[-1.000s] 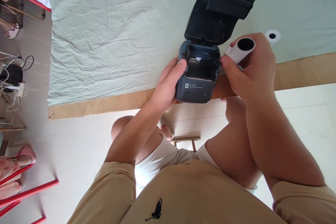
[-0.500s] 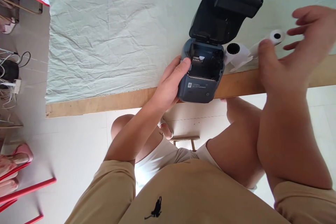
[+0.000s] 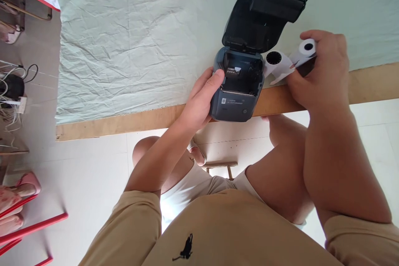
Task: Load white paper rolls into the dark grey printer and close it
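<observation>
A dark portable label printer (image 3: 234, 110) sits at the table's front edge with its black lid (image 3: 264, 14) raised. Its paper bay shows a small printed sticker and no roll inside. My left hand (image 3: 201, 99) grips the printer's left side, thumb on the rim of the bay. Beside the printer's right side is a white paper roll (image 3: 282, 66) with a dark core and a loose paper end. A thinner white roll (image 3: 301, 55) lies just right of it. My right hand (image 3: 327, 66) is curled around this thinner roll, its thumb close to the first roll's loose paper.
A wrinkled pale green cloth (image 3: 131, 41) covers the table, leaving a wooden edge strip (image 3: 124, 120) bare. On the floor at left are a black device with tangled cables (image 3: 12, 87), red metal bars (image 3: 34, 228) and another person's foot in a pink shoe (image 3: 28, 183).
My right hand has moved left and its spread fingers have closed around the thinner roll, which has shifted slightly left. My left hand still holds the printer.
</observation>
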A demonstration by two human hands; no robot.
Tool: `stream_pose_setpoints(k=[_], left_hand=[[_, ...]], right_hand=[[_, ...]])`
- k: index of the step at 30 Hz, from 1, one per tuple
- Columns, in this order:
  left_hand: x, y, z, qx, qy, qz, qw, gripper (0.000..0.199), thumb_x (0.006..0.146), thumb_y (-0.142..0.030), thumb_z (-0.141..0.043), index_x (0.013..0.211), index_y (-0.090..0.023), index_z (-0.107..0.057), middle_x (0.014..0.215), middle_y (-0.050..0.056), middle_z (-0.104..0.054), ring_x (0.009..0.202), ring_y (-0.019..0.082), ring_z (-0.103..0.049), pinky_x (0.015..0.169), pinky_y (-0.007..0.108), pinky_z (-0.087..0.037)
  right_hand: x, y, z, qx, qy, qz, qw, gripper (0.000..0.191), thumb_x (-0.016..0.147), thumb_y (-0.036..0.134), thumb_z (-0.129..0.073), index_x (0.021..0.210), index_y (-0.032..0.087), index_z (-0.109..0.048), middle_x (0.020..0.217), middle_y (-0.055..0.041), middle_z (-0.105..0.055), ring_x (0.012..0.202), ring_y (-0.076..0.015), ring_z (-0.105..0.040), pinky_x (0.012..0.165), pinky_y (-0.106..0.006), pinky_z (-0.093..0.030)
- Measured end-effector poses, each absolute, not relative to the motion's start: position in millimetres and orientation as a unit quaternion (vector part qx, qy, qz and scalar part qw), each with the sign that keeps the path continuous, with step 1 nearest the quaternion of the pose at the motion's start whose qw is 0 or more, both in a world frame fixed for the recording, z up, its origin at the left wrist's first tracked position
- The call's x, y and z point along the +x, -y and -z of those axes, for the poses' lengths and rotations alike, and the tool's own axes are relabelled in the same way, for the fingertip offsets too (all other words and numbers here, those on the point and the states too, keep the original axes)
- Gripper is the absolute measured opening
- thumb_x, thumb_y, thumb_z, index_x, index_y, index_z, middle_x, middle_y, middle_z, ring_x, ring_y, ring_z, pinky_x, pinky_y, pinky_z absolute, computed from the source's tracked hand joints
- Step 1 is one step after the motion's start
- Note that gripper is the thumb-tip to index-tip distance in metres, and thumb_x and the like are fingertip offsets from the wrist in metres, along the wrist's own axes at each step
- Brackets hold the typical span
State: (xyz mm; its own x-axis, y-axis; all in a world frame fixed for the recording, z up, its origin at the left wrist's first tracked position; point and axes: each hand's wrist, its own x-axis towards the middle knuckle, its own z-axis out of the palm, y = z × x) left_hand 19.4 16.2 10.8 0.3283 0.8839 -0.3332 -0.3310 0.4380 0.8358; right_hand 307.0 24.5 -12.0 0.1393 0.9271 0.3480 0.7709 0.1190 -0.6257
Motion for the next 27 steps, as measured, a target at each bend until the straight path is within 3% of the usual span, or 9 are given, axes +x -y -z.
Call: stream_pose_setpoints(k=[3, 5, 8, 10, 12, 15, 18, 23, 27], left_hand=[[20, -17, -9, 0.337, -0.416, -0.409, 0.739, 0.051, 0.116, -0.074, -0.055, 0.121, -0.027, -0.073, 0.121, 0.005, -0.084, 0.13, 0.035, -0.09, 0.083, 0.04, -0.078], [20, -18, -9, 0.347, -0.415, -0.417, 0.73, 0.051, 0.117, -0.073, -0.054, 0.12, -0.026, -0.073, 0.115, 0.005, -0.083, 0.123, 0.033, -0.091, 0.08, 0.038, -0.077], [20, -19, -12, 0.38, -0.403, -0.421, 0.718, 0.045, 0.116, -0.068, -0.061, 0.123, -0.026, -0.074, 0.105, 0.004, -0.08, 0.11, 0.028, -0.091, 0.078, 0.036, -0.074], [19, -19, -14, 0.403, -0.398, -0.422, 0.708, 0.041, 0.111, -0.064, -0.073, 0.125, -0.026, -0.073, 0.103, 0.002, -0.08, 0.107, 0.026, -0.09, 0.079, 0.034, -0.072], [18, -19, -16, 0.42, -0.395, -0.429, 0.695, 0.04, 0.107, -0.061, -0.081, 0.123, -0.026, -0.073, 0.104, 0.001, -0.081, 0.107, 0.025, -0.089, 0.08, 0.032, -0.072], [17, -18, -16, 0.435, -0.388, -0.432, 0.688, 0.044, 0.105, -0.064, -0.083, 0.124, -0.026, -0.073, 0.106, 0.001, -0.081, 0.111, 0.026, -0.089, 0.084, 0.033, -0.074], [16, -17, -15, 0.439, -0.393, -0.423, 0.688, 0.052, 0.1, -0.072, -0.085, 0.122, -0.027, -0.073, 0.104, 0.001, -0.081, 0.112, 0.028, -0.089, 0.084, 0.035, -0.075], [15, -17, -12, 0.442, -0.373, -0.436, 0.69, 0.054, 0.102, -0.073, -0.082, 0.133, -0.03, -0.073, 0.119, 0.003, -0.082, 0.119, 0.031, -0.089, 0.089, 0.04, -0.074], [13, -20, -10, 0.464, -0.344, -0.442, 0.686, 0.074, 0.098, -0.076, -0.084, 0.154, -0.036, -0.061, 0.139, 0.005, -0.08, 0.133, 0.035, -0.085, 0.101, 0.045, -0.072]], right_hand=[[307, -25, 12, -0.639, 0.642, -0.078, 0.416, 0.059, 0.103, 0.046, -0.085, 0.158, 0.033, -0.067, 0.147, -0.0193, -0.066, 0.129, -0.0418, -0.071, 0.105, -0.061, -0.067], [300, -21, 10, -0.58, 0.639, -0.038, 0.504, 0.062, 0.104, 0.053, -0.086, 0.16, 0.037, -0.064, 0.154, -0.0154, -0.064, 0.129, -0.0373, -0.069, 0.092, -0.051, -0.068], [275, -12, 1, -0.481, 0.634, 0.01, 0.605, 0.045, 0.109, 0.06, -0.081, 0.147, 0.039, -0.069, 0.142, -0.0065, -0.063, 0.123, -0.0292, -0.072, 0.085, -0.042, -0.064], [252, -6, -6, -0.461, 0.652, 0.003, 0.601, 0.026, 0.113, 0.052, -0.077, 0.132, 0.036, -0.075, 0.124, -0.0025, -0.067, 0.111, -0.0245, -0.077, 0.088, -0.042, -0.064], [231, -4, -9, -0.424, 0.676, 0.017, 0.603, 0.02, 0.111, 0.045, -0.076, 0.127, 0.033, -0.074, 0.115, -0.0009, -0.078, 0.103, -0.025, -0.082, 0.086, -0.042, -0.066], [214, -6, -8, -0.42, 0.705, 0.069, 0.567, 0.019, 0.107, 0.036, -0.078, 0.125, 0.032, -0.072, 0.113, -0.0001, -0.087, 0.1, -0.0273, -0.087, 0.086, -0.045, -0.067], [215, -8, -5, -0.463, 0.725, 0.035, 0.509, 0.007, 0.111, 0.025, -0.072, 0.113, 0.031, -0.074, 0.115, -0.0006, -0.09, 0.106, -0.028, -0.088, 0.097, -0.048, -0.066], [216, -4, -7, -0.491, 0.731, 0.081, 0.467, 0.02, 0.111, 0.025, -0.068, 0.093, 0.031, -0.073, 0.095, -0.0006, -0.088, 0.101, -0.0275, -0.088, 0.094, -0.049, -0.064], [209, 1, -12, -0.399, 0.749, 0.088, 0.522, 0.02, 0.102, 0.016, -0.076, 0.091, 0.032, -0.069, 0.086, 0.0086, -0.086, 0.089, -0.0212, -0.087, 0.078, -0.043, -0.056]])
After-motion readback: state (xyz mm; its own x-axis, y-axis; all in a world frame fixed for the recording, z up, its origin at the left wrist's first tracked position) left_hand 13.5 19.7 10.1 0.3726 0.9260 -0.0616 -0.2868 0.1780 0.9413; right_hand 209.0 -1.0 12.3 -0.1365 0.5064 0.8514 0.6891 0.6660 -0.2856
